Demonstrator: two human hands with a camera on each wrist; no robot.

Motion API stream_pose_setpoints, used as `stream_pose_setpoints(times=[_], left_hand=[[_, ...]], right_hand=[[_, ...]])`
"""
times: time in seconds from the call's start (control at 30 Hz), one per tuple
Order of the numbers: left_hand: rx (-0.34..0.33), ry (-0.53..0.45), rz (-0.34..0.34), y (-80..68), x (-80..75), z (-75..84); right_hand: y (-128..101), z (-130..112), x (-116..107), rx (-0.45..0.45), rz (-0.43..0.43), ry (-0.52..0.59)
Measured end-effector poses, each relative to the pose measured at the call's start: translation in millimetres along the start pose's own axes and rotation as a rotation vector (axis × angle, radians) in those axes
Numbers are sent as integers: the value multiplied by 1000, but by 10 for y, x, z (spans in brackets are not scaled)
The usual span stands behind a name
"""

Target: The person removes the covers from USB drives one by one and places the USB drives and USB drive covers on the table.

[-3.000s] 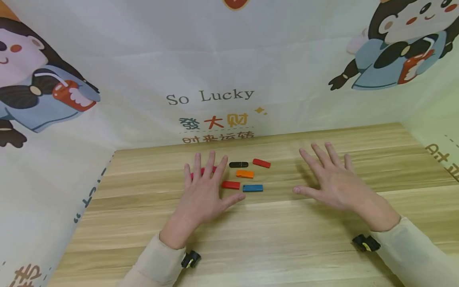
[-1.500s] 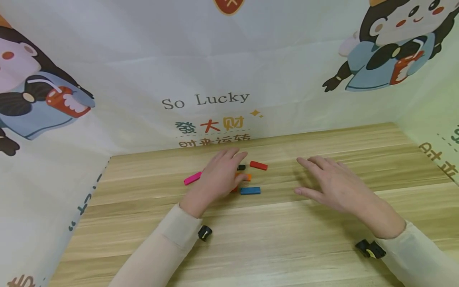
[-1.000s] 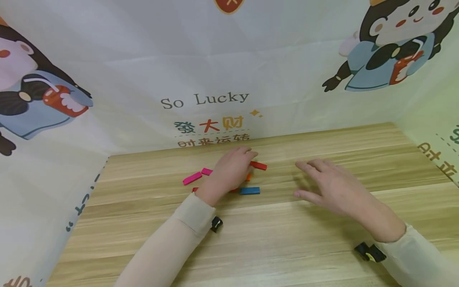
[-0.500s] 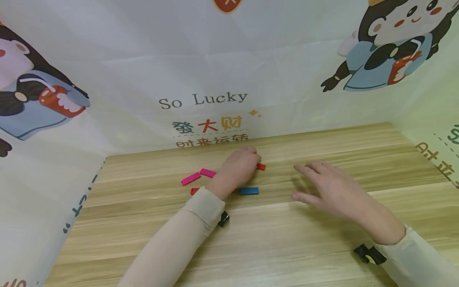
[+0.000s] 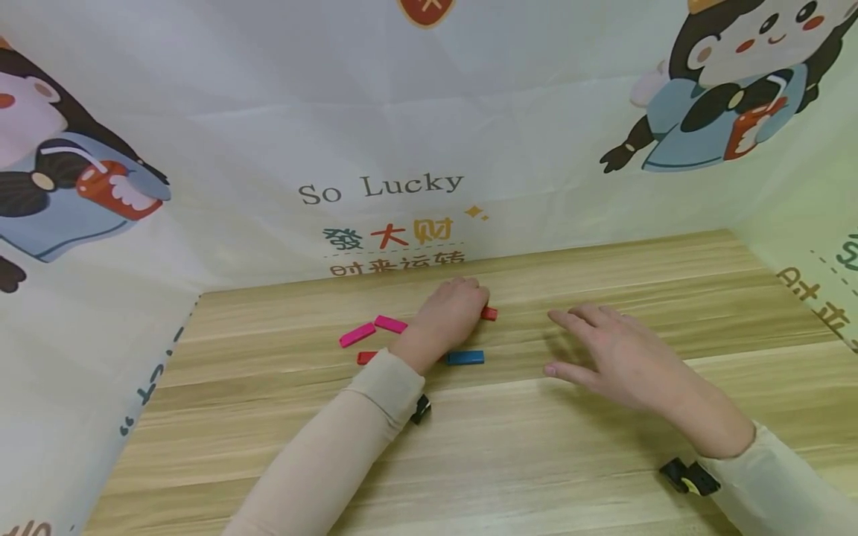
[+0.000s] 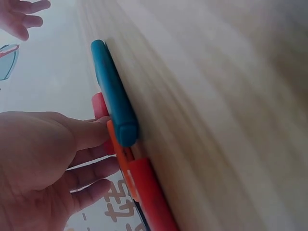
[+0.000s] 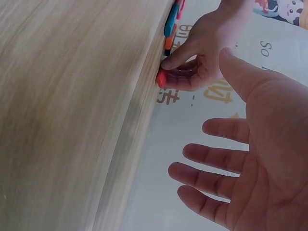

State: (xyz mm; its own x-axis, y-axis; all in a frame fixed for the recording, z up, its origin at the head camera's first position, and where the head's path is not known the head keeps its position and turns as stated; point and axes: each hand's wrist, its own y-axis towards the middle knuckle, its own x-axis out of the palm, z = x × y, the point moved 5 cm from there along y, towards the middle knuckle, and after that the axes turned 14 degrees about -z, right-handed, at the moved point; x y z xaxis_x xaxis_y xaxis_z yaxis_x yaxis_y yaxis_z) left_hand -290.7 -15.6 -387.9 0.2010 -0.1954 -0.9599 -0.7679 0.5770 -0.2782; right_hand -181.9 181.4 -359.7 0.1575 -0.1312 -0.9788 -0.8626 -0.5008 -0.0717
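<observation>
1. Fingers of the left hand (image 5: 447,316) curl over the far red block (image 5: 489,313) and pinch its left end.
2. This block lies on the surface (image 5: 509,447), long axis left-right.
3. Right hand (image 5: 620,357) hovers apart, fingers spread, holding nothing.

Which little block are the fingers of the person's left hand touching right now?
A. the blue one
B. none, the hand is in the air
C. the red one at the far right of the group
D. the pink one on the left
C: in the head view the left hand covers the near end of the red block, and the right wrist view shows its fingers pinching it; the blue block and pink blocks lie apart from the fingers.
</observation>
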Motion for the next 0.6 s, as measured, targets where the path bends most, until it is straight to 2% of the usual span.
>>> stream_pose_setpoints(times=[0.17, 0.43, 0.6], left_hand=[[-5, -39, 6, -11, -5, -10], [-9, -28, 2, -17, 4, 3], [2, -31, 32, -51, -25, 17]], right_hand=[[22, -5, 2, -4, 6, -5], [94, -11, -8, -22, 23, 2], [133, -18, -27, -45, 46, -1]])
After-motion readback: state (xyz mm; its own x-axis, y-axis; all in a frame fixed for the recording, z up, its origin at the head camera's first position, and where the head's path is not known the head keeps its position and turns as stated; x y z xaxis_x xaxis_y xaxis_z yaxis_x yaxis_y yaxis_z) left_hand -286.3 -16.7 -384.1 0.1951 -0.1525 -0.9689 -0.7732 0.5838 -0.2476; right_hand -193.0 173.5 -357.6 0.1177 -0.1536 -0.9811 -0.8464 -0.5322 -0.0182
